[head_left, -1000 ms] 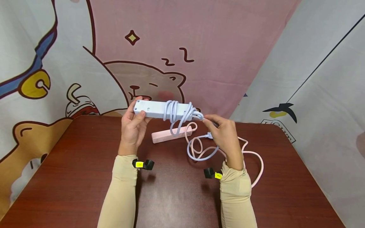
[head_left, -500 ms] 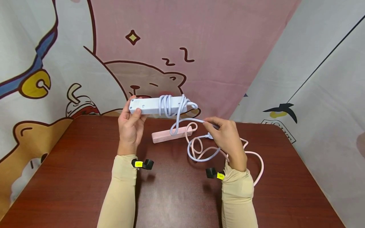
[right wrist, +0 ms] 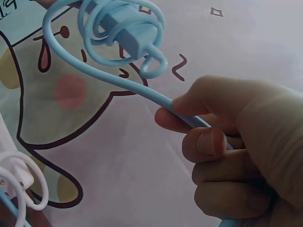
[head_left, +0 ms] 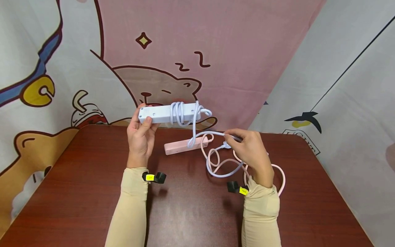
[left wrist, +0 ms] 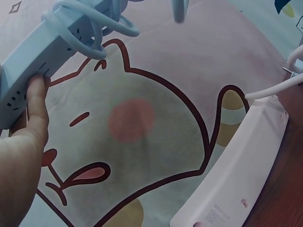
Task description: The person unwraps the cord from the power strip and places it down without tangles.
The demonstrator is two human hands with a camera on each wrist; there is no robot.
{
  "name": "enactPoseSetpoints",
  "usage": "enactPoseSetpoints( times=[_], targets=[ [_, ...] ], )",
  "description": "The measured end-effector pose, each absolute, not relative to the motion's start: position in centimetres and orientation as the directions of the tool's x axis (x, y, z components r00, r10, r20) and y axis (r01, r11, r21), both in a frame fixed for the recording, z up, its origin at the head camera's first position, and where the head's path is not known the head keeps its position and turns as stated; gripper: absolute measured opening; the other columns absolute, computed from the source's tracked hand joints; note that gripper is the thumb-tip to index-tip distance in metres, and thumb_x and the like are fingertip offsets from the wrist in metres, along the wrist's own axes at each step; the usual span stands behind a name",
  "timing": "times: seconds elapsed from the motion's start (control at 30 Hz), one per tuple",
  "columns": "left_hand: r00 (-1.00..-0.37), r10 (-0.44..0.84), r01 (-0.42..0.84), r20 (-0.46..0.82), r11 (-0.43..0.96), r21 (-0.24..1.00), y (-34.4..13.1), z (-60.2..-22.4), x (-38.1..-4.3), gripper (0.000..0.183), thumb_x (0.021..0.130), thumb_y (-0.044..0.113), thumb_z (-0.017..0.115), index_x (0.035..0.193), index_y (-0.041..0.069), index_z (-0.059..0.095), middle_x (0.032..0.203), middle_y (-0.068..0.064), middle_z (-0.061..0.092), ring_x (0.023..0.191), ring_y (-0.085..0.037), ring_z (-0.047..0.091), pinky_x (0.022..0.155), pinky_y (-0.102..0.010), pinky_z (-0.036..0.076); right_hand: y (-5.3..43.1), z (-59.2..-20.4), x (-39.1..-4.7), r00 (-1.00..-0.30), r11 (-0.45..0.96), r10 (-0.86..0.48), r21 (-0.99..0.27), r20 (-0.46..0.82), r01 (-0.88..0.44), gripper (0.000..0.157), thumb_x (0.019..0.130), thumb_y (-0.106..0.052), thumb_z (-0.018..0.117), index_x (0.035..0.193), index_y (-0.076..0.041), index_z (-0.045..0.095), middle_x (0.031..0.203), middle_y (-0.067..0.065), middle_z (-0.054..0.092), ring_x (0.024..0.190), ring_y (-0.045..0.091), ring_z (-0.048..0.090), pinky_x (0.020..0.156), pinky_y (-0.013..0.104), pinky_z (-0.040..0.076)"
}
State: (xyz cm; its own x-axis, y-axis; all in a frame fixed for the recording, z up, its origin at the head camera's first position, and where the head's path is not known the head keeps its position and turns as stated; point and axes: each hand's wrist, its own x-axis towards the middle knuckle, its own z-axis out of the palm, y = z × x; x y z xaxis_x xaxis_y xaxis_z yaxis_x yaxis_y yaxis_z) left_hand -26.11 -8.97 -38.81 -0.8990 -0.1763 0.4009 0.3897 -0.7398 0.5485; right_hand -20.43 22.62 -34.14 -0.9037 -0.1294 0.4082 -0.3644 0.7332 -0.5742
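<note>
My left hand (head_left: 141, 137) grips one end of a light blue power strip (head_left: 158, 113), raised above the back of the table. Several turns of its blue cord (head_left: 176, 113) wrap the strip's other end. In the left wrist view, the socket side of the power strip (left wrist: 42, 56) shows, with a finger against it. My right hand (head_left: 250, 147) pinches the cord between thumb and forefinger. In the right wrist view, the cord (right wrist: 128, 85) runs from the wrapped strip into that hand, whose other fingers curl round it. The blue plug (head_left: 226, 144) hangs or lies just beside the right hand.
A pink power strip (head_left: 182, 146) lies on the brown table (head_left: 191, 212) below the blue one. Its pink cord (head_left: 279, 171) loops on the tabletop under and around the right hand, crossing the blue cord. A printed cloth (head_left: 247, 51) hangs behind the table.
The right hand has drawn the cord right and slightly down, and one loop has come looser from the strip. The left hand has shifted the blue strip a little left and up.
</note>
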Motion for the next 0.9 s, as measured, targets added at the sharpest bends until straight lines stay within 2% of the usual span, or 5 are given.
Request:
enactPoseSetpoints(
  times=[0.33, 0.5, 0.77, 0.9],
  targets=[
    [-0.910, -0.176, 0.377, 0.374, -0.724, 0.577, -8.9, -38.8, -26.0, 0.043, 0.095, -0.002, 0.065, 0.137, 0.003, 0.054, 0.128, -0.010, 0.061, 0.107, -0.016, 0.064, 0.091, -0.030, 0.060, 23.2, -33.1, -19.4, -0.832, 0.721, -0.135, -0.523, 0.537, -0.455, 0.011, 0.092, -0.013, 0.072, 0.098, -0.013, 0.082, 0.078, 0.004, 0.077, 0.057, 0.004, 0.048, 0.059, 0.013, 0.038],
    [-0.907, -0.185, 0.384, 0.379, -0.733, 0.561, -8.9, -38.7, -26.0, 0.044, 0.095, -0.001, 0.066, 0.137, 0.003, 0.053, 0.127, -0.011, 0.061, 0.106, -0.017, 0.064, 0.091, -0.030, 0.060, 23.3, -32.8, -19.2, -0.843, 0.715, -0.121, -0.542, 0.525, -0.441, 0.011, 0.093, -0.014, 0.072, 0.098, -0.013, 0.082, 0.072, 0.003, 0.074, 0.052, 0.003, 0.039, 0.053, 0.017, 0.035],
    [-0.904, -0.197, 0.387, 0.379, -0.754, 0.531, -8.9, -38.8, -26.0, 0.045, 0.094, 0.000, 0.067, 0.137, 0.002, 0.053, 0.129, -0.013, 0.057, 0.106, -0.018, 0.064, 0.090, -0.031, 0.061, 24.1, -33.2, -19.4, -0.873, 0.745, -0.130, -0.535, 0.470, -0.399, 0.013, 0.093, -0.014, 0.070, 0.100, -0.010, 0.081, 0.075, 0.005, 0.075, 0.053, 0.002, 0.043, 0.056, 0.018, 0.038],
    [-0.903, -0.205, 0.391, 0.377, -0.756, 0.526, -8.9, -38.8, -26.0, 0.043, 0.094, 0.001, 0.067, 0.135, 0.003, 0.054, 0.127, -0.011, 0.058, 0.106, -0.018, 0.065, 0.089, -0.031, 0.061, 24.8, -33.4, -19.6, -0.903, 0.777, -0.114, -0.530, 0.413, -0.340, 0.016, 0.094, -0.016, 0.068, 0.100, -0.010, 0.081, 0.082, 0.007, 0.078, 0.061, 0.009, 0.052, 0.062, 0.019, 0.041]
  ],
)
